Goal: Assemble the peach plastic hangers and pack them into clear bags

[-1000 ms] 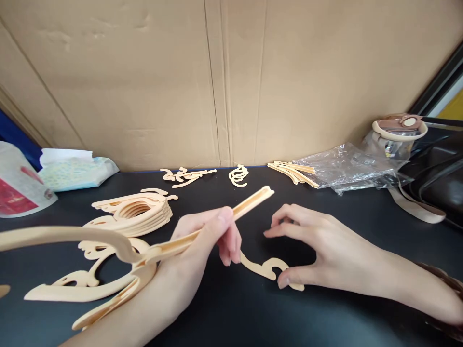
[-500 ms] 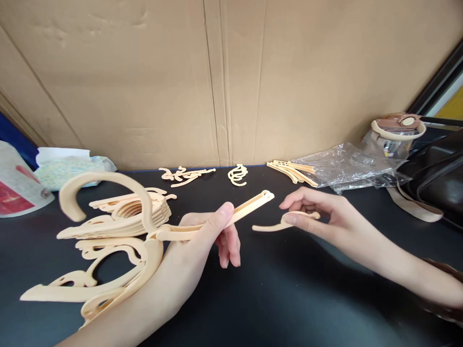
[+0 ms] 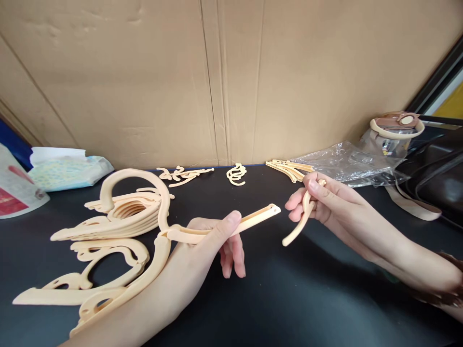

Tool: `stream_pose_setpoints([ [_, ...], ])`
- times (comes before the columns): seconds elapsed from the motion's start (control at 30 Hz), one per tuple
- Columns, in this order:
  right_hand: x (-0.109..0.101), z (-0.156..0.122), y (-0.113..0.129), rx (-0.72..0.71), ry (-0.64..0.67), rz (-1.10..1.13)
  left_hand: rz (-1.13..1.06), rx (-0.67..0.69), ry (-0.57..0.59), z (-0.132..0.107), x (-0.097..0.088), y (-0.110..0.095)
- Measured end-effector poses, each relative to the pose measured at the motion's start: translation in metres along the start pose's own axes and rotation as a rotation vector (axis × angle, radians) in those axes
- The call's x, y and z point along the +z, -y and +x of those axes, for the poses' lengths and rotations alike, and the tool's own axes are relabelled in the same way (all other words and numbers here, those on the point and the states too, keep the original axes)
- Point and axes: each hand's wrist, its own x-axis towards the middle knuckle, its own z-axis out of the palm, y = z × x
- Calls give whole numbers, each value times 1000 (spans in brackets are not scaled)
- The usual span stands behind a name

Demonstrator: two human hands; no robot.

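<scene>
The hanger (image 3: 186,235) is in the left hand (image 3: 208,253), pinched along one arm with thumb on top; its other arm runs along the forearm, touching or not I cannot tell. Steadiness probably depends on a pinch close to that arm's free tip, since the joint by the hook looks likely to swing.

From that tip, the right hand (image 3: 334,202) is at three o'clock, fingertips closed on a curved strip (image 3: 298,229) whose lower end points toward seven, apart from the hanger. A light pinch should suit so thin a piece, with its lower end left free and the small hole in the hanger's tip kept in sight.

Farther out, a stack (image 3: 108,227) sits at nine o'clock and a folded hanger (image 3: 75,295) at eight. Small hooks (image 3: 237,174) lie between ten and eleven, straight bars (image 3: 289,169) just past twelve, plastic wrap (image 3: 340,161) at two.
</scene>
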Motion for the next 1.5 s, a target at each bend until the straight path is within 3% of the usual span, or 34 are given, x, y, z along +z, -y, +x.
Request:
stream_pose_setpoints([
  [0.1, 2, -2, 1, -29, 8, -25, -48, 2, -9, 1, 1, 1],
  [0.23, -3, -2, -6, -119, 3, -244, -65, 16, 32, 1, 0, 2],
  [0.37, -9, -1, -12, -89, 161, -395, -93, 28, 54, 2, 0, 5],
  [0.53, -1, -6, -4, -59, 110, -494, -74, 12, 52, 3, 1, 6],
  [0.67, 4, -8, 0, -16, 221, -404, -74, -1, 59, 6, 0, 9],
  [0.83, 4, -7, 2, -43, 252, -631, -67, -27, 67, 6, 0, 9],
  [1.17, 14, -19, -5, -324, 196, -1092, -71, -69, 119, 3, 9, 7],
  [1.33, 13, -18, -11, -531, 110, -1347, -55, -65, 112, 1, 13, 7],
  [1.5, 13, -17, -11, -563, 83, -1376, -77, -84, 149, 0, 15, 6],
])
